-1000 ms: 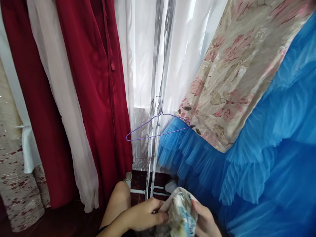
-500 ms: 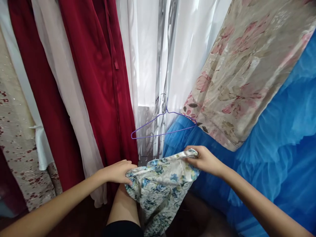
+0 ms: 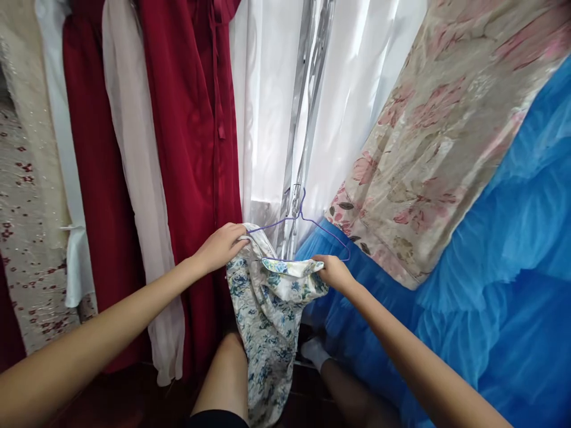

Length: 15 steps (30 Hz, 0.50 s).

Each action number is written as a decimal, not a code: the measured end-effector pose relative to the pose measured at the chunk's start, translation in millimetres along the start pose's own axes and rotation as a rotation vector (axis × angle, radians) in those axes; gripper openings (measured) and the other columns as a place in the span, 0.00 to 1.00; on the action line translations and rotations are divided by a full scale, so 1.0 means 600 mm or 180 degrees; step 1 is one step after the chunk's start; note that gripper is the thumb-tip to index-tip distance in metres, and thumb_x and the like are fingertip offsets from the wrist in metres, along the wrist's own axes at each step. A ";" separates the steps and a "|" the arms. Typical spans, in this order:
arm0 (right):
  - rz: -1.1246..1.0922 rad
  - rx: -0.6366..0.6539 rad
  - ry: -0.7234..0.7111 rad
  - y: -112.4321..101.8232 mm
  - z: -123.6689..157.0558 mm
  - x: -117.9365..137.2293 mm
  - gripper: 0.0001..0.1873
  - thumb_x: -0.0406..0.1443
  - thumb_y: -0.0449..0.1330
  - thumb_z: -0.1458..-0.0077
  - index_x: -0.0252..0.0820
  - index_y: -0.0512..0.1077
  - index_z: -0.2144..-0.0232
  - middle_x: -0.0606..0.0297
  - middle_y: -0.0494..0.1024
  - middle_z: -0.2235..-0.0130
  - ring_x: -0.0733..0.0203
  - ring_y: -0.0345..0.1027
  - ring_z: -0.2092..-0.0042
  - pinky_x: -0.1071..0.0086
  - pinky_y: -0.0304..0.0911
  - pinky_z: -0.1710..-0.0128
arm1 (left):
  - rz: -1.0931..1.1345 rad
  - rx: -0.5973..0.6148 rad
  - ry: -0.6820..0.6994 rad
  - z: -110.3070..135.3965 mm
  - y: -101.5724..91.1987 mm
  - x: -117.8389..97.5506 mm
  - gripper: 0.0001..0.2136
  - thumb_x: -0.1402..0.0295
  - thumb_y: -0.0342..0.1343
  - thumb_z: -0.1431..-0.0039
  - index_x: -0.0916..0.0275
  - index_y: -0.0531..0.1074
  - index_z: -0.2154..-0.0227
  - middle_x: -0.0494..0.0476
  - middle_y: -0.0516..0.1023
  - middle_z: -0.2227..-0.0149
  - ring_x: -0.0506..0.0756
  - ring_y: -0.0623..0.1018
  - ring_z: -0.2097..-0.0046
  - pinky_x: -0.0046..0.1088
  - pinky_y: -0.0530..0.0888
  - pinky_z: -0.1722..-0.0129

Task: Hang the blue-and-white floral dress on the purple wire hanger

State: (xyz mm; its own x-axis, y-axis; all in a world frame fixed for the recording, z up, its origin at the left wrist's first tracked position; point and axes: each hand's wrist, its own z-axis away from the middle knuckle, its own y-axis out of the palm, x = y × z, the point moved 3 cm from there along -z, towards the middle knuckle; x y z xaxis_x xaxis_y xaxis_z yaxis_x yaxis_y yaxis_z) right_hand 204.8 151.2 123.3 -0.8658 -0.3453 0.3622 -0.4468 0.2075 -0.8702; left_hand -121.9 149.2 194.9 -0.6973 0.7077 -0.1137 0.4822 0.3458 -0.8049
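A white garment with blue flowers (image 3: 267,315) hangs down between my two hands. My left hand (image 3: 220,245) grips its upper left edge and holds it against the left end of a purple wire hanger (image 3: 312,223). My right hand (image 3: 333,271) grips the upper right edge just below the hanger's right arm. The hanger's hook is caught on a silver metal rack post (image 3: 307,119). Both hands are closed on the cloth.
Dark red dresses (image 3: 187,131), a pale sheer dress (image 3: 134,154) and a speckled beige one (image 3: 22,196) hang at left. White curtain (image 3: 267,107) behind the post. A pink-flowered beige garment (image 3: 437,137) and blue tulle skirt (image 3: 499,285) fill the right. My knees (image 3: 227,368) are below.
Both hands rose from my lap with the floral garment, spread it, and brought it up to the purple hanger. The view tilted upward slightly.
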 end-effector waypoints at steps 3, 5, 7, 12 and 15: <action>-0.0040 0.0131 -0.0168 -0.004 0.014 0.015 0.17 0.27 0.54 0.49 0.43 0.81 0.64 0.59 0.84 0.64 0.52 0.77 0.60 0.71 0.59 0.66 | 0.0202 -0.0340 -0.0106 -0.027 0.016 -0.027 0.12 0.61 0.45 0.30 0.59 0.70 0.55 0.59 0.76 0.52 0.59 0.77 0.54 0.33 0.71 0.54; -0.0152 0.0148 -0.0260 -0.004 0.027 0.014 0.18 0.27 0.54 0.49 0.44 0.81 0.63 0.60 0.84 0.63 0.53 0.77 0.59 0.71 0.61 0.64 | 0.0085 -0.0482 -0.0123 -0.045 0.031 -0.037 0.12 0.61 0.46 0.30 0.59 0.69 0.51 0.59 0.76 0.50 0.59 0.78 0.53 0.32 0.72 0.57; -0.0484 -0.0131 -0.0297 -0.007 0.043 0.001 0.22 0.27 0.52 0.49 0.42 0.80 0.56 0.59 0.84 0.59 0.54 0.76 0.58 0.70 0.63 0.60 | -0.0033 -0.0566 -0.0124 -0.058 0.046 -0.041 0.13 0.61 0.45 0.29 0.58 0.69 0.49 0.58 0.77 0.50 0.60 0.79 0.54 0.32 0.71 0.59; -0.0982 -0.1635 0.0163 -0.039 0.086 -0.067 0.41 0.32 0.54 0.48 0.35 0.55 0.32 0.66 0.79 0.69 0.57 0.70 0.70 0.67 0.64 0.64 | -0.0094 -0.0605 -0.0220 -0.068 0.068 -0.026 0.15 0.64 0.40 0.28 0.58 0.71 0.52 0.58 0.80 0.54 0.61 0.80 0.55 0.32 0.71 0.58; -0.0838 -0.1769 0.0409 -0.068 0.087 -0.096 0.38 0.34 0.56 0.49 0.31 0.61 0.35 0.66 0.77 0.72 0.57 0.67 0.71 0.66 0.62 0.66 | -0.0257 -0.0466 -0.0289 -0.066 0.068 -0.020 0.15 0.64 0.40 0.29 0.58 0.71 0.51 0.59 0.80 0.57 0.62 0.79 0.57 0.33 0.71 0.60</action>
State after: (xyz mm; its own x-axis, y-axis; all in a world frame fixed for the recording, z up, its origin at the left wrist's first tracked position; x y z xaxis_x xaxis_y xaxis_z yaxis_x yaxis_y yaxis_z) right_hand 284.8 114.8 120.2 -0.7154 -0.3441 0.6081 -0.6694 0.5871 -0.4552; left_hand -72.6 179.2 186.4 -0.7787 0.6177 -0.1096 0.4901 0.4900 -0.7209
